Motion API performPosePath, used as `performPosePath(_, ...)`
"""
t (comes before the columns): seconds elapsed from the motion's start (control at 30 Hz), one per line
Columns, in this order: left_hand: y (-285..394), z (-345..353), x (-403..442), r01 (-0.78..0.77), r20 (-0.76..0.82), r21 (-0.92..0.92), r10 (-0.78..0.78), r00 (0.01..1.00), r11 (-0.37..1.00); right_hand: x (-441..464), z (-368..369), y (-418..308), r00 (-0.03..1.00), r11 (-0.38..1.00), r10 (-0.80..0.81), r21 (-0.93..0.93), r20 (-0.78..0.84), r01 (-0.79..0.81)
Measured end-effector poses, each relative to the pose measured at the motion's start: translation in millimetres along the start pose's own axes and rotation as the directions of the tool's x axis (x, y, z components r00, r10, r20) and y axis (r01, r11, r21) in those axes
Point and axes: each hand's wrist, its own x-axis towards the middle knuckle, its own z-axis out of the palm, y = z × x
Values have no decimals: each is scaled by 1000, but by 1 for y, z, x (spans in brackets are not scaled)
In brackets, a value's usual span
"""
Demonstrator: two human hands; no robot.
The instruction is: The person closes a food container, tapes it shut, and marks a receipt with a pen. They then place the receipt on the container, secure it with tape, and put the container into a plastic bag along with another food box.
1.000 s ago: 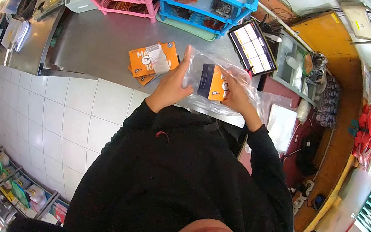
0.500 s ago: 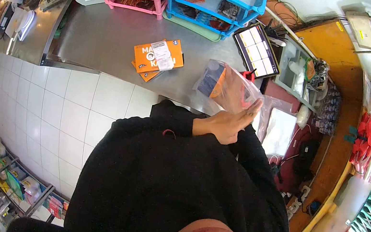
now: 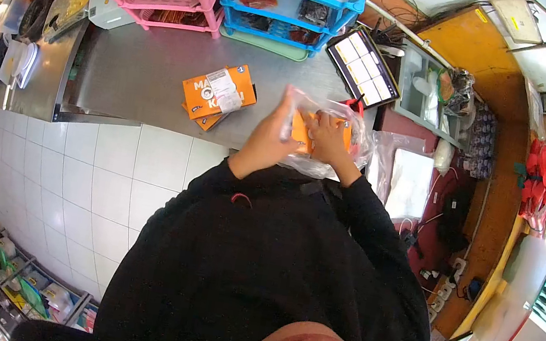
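Note:
A clear plastic bag [image 3: 313, 167] with an orange box [image 3: 346, 133] in it lies at the counter's front edge. My right hand [image 3: 328, 140] rests on the box with bent fingers; whether it reaches inside the bag or presses from outside I cannot tell. At the bag's left side is my left hand [image 3: 267, 137], fingers stretched out and thumb apart, touching the film. Left of it, an orange printed box [image 3: 196, 92] with a white label [image 3: 223, 91] lies on top of another orange box [image 3: 208, 122].
Pink [image 3: 171, 1] and blue [image 3: 271, 24] tiered racks with packets stand at the back of the metal counter [image 3: 139, 71]. A tablet [image 3: 365, 64] leans behind the bag. To the right lie a white stack [image 3: 409, 185] and more clear plastic [image 3: 386, 153].
Both hands now show at the bag, where before one hand was plainly visible. The bagged box has turned, its orange face up. The view has shifted slightly.

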Motion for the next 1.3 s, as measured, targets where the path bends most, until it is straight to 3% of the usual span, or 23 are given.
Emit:
performPosePath(0.07,-17,-10,-9,167,-16,66,-167,986,984,-3,-19,-9,998,998,1,56,64,-4)
performPosePath(0.1,-24,-13,-13,168,-18,68,-168,986,983,-3,-26,-12,991,994,-6,109,131,-8)
performPosePath(0.17,-36,-15,-20,290,13,212,-299,954,933,0,0,-8,996,998,-16,68,85,10)
performPosePath(0.3,-36,-7,-27,260,109,264,-297,949,929,13,4,-17,999,999,-33,-19,-5,33)
performPosePath(0.37,-30,0,-27,156,189,145,-182,965,977,22,8,-20,999,998,-40,-58,8,41)
performPosePath(0.4,-19,0,-25,254,195,117,-273,942,960,26,10,-20,999,994,-48,-96,20,49)
performPosePath(0.53,-27,1,-31,185,92,120,-196,976,976,33,23,-17,997,995,-70,-69,38,73)
performPosePath(0.63,-39,-7,-39,313,41,16,-314,949,950,30,28,-12,998,996,-50,-72,30,52)
performPosePath(0.7,-60,-11,-42,278,-4,106,-279,960,955,31,23,10,958,991,-89,125,272,57)
performPosePath(0.73,-63,-14,-43,297,3,157,-301,954,942,31,18,21,941,971,-205,180,269,160)
performPosePath(0.77,-66,-15,-42,297,2,161,-302,953,941,23,11,34,965,990,-119,107,232,96)
performPosePath(0.8,-64,-17,-41,304,-16,219,-308,951,927,34,5,47,854,984,-12,159,520,-84)
performPosePath(0.87,-57,-22,-37,313,-40,277,-315,948,908,24,-38,66,959,989,-115,119,260,86)
performPosePath(0.9,-51,-26,-32,296,31,327,-324,946,897,20,-47,75,959,989,-118,119,258,89)
performPosePath(0.97,-34,-34,-22,269,102,379,-329,939,885,20,-60,88,933,953,-271,198,234,227)
performPosePath(1.0,-24,-36,-15,273,119,403,-346,931,873,29,-64,88,839,977,-195,172,507,123)
performPosePath(1.03,-17,-35,-11,277,135,426,-363,922,861,26,-82,76,842,978,-192,169,504,122)
performPosePath(1.1,-13,-31,-6,244,160,426,-338,928,871,16,-128,51,827,856,-414,473,381,210)
performPosePath(1.13,-12,-29,-5,216,184,425,-317,930,879,17,-146,35,772,836,-410,539,486,104)
performPosePath(1.17,-13,-25,-7,214,181,426,-315,932,879,23,-150,26,773,837,-410,537,485,107)
performPosePath(1.23,-20,-13,-16,138,360,372,-279,890,918,38,-153,10,795,660,-512,742,326,121)
performPosePath(1.3,-29,4,-29,92,383,363,-238,893,927,63,-152,-16,874,696,-421,705,242,140)
